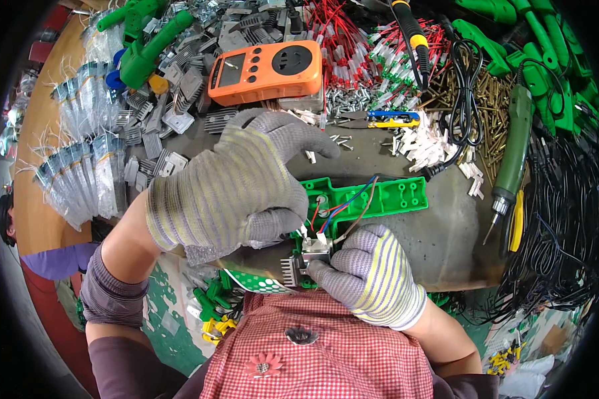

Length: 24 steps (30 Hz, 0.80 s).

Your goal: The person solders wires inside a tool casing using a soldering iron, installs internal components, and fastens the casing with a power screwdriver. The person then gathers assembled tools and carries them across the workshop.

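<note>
In front of me lies a green plastic housing half (379, 205), open side up, with red, blue and brown wires (347, 207) running out of it. At its near end sits a small silver metal block (317, 249), beside a finned metal piece (289, 271). My right hand (378, 279), in a striped grey glove, is closed on the block with thumb and fingers. Above the block's left side is my left hand (236, 183), gloved too, index finger stretched out and thumb curled against another finger. White wire sleeves (304, 231) show by those fingertips; the exact hold is hidden.
An orange multimeter (267, 72) stands behind my left hand, among grey finned parts (239, 33). Beyond lie blue-yellow cutters (383, 119), white sleeves (422, 146) and brass screws (489, 126). To the right are a green electric screwdriver (516, 143) and black cables (552, 246).
</note>
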Tool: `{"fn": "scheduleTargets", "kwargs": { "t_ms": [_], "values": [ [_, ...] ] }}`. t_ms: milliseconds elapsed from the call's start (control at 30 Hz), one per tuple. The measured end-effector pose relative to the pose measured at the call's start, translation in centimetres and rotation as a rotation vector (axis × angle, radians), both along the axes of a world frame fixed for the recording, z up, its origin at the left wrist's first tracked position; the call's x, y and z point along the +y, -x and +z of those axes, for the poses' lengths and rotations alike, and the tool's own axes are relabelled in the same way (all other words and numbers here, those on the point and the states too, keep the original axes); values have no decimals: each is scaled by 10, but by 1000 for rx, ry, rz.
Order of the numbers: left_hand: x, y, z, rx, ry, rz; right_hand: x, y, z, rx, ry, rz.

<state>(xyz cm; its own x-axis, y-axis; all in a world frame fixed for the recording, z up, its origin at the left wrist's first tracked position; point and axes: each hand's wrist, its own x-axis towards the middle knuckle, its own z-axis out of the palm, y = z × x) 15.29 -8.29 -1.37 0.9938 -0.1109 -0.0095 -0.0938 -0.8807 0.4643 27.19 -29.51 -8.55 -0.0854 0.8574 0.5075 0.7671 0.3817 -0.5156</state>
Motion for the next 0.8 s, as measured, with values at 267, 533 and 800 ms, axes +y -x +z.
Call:
{"fn": "scheduleTargets", "kwargs": {
  "t_ms": [267, 533, 800],
  "values": [
    [-8, -1, -3, 55, -17, -65, 1, 0, -2, -10, -23, -2],
    [-25, 10, -20, -21, 31, 67, 0, 1, -1, -14, -25, -6],
    [-42, 25, -27, -206, -27, 225, -1, 5, -1, -44, 33, -14]
  ]
}}
